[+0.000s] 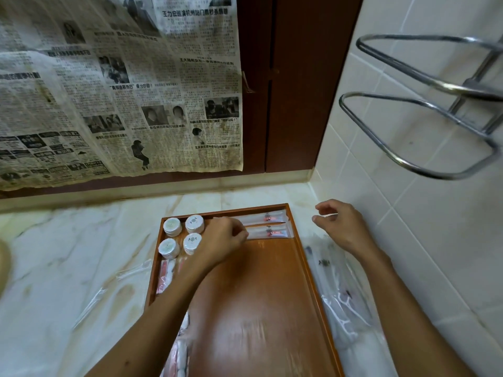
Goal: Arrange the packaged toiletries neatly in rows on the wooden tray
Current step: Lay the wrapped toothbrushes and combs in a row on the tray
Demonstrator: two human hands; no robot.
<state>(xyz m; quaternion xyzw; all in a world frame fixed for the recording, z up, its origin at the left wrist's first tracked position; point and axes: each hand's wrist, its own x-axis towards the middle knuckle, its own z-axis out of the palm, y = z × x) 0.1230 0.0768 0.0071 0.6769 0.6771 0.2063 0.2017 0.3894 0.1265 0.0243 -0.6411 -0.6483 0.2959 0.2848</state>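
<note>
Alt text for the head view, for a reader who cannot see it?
A person's left hand touches the near one of two long clear sachets at the far end of a brown wooden tray, beside four round white wrapped packs. The right hand hovers, holding nothing, over the marble counter, where more clear packets lie.

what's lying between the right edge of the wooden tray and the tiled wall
In the head view, a loose pile of clear plastic packets lies on the marble counter between the wooden tray and the tiled wall, under the right hand.

tray (pixel 296 235) bottom cut off, side packets (pixel 340 306) blurred — contents unclear
</note>
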